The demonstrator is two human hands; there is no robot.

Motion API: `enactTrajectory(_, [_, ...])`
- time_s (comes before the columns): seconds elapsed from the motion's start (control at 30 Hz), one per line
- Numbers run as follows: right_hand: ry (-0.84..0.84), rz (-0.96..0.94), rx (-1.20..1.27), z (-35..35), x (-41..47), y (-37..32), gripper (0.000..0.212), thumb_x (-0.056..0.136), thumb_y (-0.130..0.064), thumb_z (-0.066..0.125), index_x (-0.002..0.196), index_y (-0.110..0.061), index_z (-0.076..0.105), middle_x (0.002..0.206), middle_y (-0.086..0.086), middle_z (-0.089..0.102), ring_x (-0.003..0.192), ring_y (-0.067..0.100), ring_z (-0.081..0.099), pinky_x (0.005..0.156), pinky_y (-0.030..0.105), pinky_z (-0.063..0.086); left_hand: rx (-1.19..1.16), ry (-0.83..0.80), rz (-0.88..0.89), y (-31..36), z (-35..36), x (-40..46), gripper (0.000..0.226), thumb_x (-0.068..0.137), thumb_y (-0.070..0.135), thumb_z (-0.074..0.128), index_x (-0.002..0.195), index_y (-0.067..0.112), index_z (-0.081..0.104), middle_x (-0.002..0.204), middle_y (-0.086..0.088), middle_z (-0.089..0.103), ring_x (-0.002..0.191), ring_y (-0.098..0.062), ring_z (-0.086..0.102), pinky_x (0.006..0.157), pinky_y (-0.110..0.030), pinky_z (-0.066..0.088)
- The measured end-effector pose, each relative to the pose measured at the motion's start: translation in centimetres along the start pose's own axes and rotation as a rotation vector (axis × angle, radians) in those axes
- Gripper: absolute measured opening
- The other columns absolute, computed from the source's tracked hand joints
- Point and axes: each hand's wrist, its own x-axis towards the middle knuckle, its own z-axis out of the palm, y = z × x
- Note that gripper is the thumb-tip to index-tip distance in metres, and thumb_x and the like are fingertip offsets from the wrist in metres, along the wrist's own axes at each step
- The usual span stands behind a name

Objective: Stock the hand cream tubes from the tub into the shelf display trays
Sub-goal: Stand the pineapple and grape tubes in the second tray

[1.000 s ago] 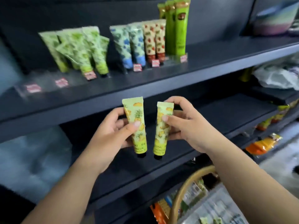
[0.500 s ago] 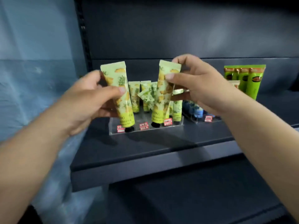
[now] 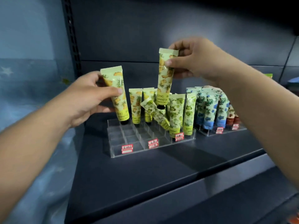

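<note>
My left hand (image 3: 90, 101) grips a yellow-green pineapple hand cream tube (image 3: 117, 96), cap down, its black cap at the back left cells of the clear acrylic display tray (image 3: 129, 148). My right hand (image 3: 192, 59) pinches a second pineapple tube (image 3: 165, 80) by its top, hanging cap down above the tray's middle rows. Two pineapple tubes (image 3: 135, 107) stand in the tray's back row. A green grape tube (image 3: 157, 114) lies tilted across the cells, and upright grape tubes (image 3: 176, 115) fill the right columns. The tub is out of view.
A second clear tray (image 3: 218, 132) to the right holds blue-flower tubes (image 3: 208, 109) and reddish tubes (image 3: 231, 118). Red price labels (image 3: 152, 143) sit on the tray fronts. The dark shelf (image 3: 145, 175) stretches forward; a perforated upright post (image 3: 69, 34) stands at left.
Both hands have moved closer to the tray with their tubes. The left tube's cap has come down to the back left cells; the right tube hangs above the middle.
</note>
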Motion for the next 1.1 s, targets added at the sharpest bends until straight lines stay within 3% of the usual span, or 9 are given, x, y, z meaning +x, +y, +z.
enactTrajectory(0.2, [-0.030,0.013,-0.094,-0.5,-0.1,0.5,0.017,0.082,-0.007,0.065,0.078,-0.020,0.055,0.080,0.001,0.065,0.076,0.014,0.065,0.075,0.028,0.056,0.067,0.028,0.030,-0.3,1.6,0.6,0.021,0.080,0.008,0.066,0.093,0.022,0.057,0.097,-0.002,0.068,0.088,-0.015,0.065,0.074,-0.031,0.053])
enactTrajectory(0.37, [-0.110,-0.001,-0.175,-0.6,0.3,0.5,0.018,0.078,-0.007,0.069,0.077,-0.020,0.058,0.078,-0.003,0.065,0.073,0.008,0.062,0.074,0.019,0.054,0.061,0.049,0.028,-0.2,1.8,1.2,0.021,0.080,0.006,0.065,0.090,0.021,0.055,0.097,-0.002,0.066,0.088,-0.015,0.065,0.068,-0.028,0.055])
enactTrajectory(0.47, [-0.165,-0.021,-0.338,0.0,0.7,0.6,0.017,0.077,-0.012,0.072,0.078,-0.022,0.058,0.079,-0.006,0.063,0.069,0.002,0.058,0.061,0.005,0.048,0.085,0.045,-0.006,-0.9,2.2,1.7,0.021,0.080,0.005,0.066,0.090,0.019,0.054,0.101,-0.006,0.065,0.093,-0.019,0.064,0.075,-0.031,0.054])
enactTrajectory(0.67, [-0.276,-0.074,-0.660,2.8,1.9,1.4,0.016,0.078,-0.022,0.072,0.085,-0.023,0.057,0.084,-0.011,0.056,0.073,0.003,0.052,0.055,0.010,0.039,0.084,0.091,-0.048,-2.4,2.1,2.8,0.020,0.079,0.006,0.068,0.087,0.019,0.054,0.102,-0.009,0.064,0.095,-0.022,0.064,0.077,-0.033,0.054])
enactTrajectory(0.77, [-0.326,-0.113,-0.757,3.9,2.5,1.7,0.018,0.079,-0.023,0.070,0.087,-0.022,0.054,0.080,-0.014,0.049,0.084,0.009,0.049,0.059,0.010,0.034,0.061,0.081,-0.070,-3.1,2.1,3.0,0.021,0.079,0.006,0.068,0.089,0.017,0.054,0.103,-0.010,0.064,0.095,-0.022,0.064,0.077,-0.032,0.054])
enactTrajectory(0.97, [-0.334,-0.100,-0.863,4.1,3.4,1.9,0.015,0.081,-0.020,0.069,0.087,-0.019,0.055,0.076,-0.012,0.049,0.077,0.012,0.049,0.058,0.018,0.039,0.107,0.041,-0.065,-4.2,3.2,3.1,0.022,0.081,0.007,0.067,0.087,0.022,0.053,0.102,-0.006,0.064,0.097,-0.020,0.063,0.078,-0.031,0.055])
enactTrajectory(1.1, [-0.341,-0.073,-0.861,4.0,3.6,2.3,0.016,0.079,-0.021,0.071,0.089,-0.019,0.057,0.074,-0.015,0.048,0.078,0.010,0.048,0.057,0.015,0.036,0.184,0.024,-0.064,-4.6,3.7,3.2,0.023,0.080,0.008,0.067,0.084,0.025,0.051,0.100,-0.004,0.063,0.096,-0.019,0.062,0.082,-0.035,0.055])
